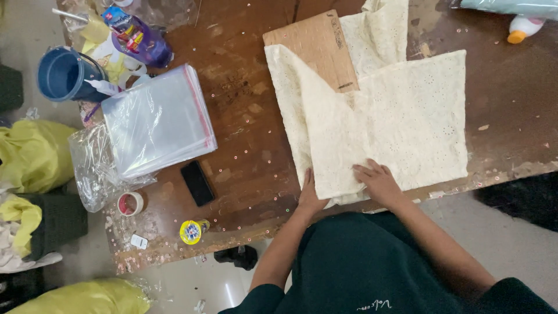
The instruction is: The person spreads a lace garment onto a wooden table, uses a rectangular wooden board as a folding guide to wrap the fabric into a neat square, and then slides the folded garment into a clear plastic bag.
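Cloth point(395, 116): I see cream eyelet fabric, folded, spread over the centre and right of the frame on the brown table point(244, 116); its lower edge sits near the table's front rim
Handling: I'd call it light, soft and floppy, no stiffness of its own, likely to slump and crease where it's lifted; the punched weave could snag on a rough patch of the tabletop
Card point(317, 49): a brown cardboard sheet pokes out from under the fold at upper centre, and I judge it lends the bundle what stiffness it has
Where to hold: I'd take the lower folded edge, both corners at once, or press flat on top; pinching one spot would drag the layers apart
Left hand point(310, 195): at lower centre, fingers together and laid along the cloth's lower left edge, palm down, nothing gripped that I can see; whether a fingertip tucks under the fold I can't tell
Right hand point(378, 180): just right of it, spread flat on top of the cloth, fingers loosely apart, pressing not clutching
Gap: the two hands sit near each other, not touching
Bags point(160, 119): a stack of clear plastic sleeves at centre left, well apart from the hands
Phone point(197, 183): dark, lying below the bags
Tape point(130, 203): small roll at lower left
Bucket point(64, 72): blue, upper left
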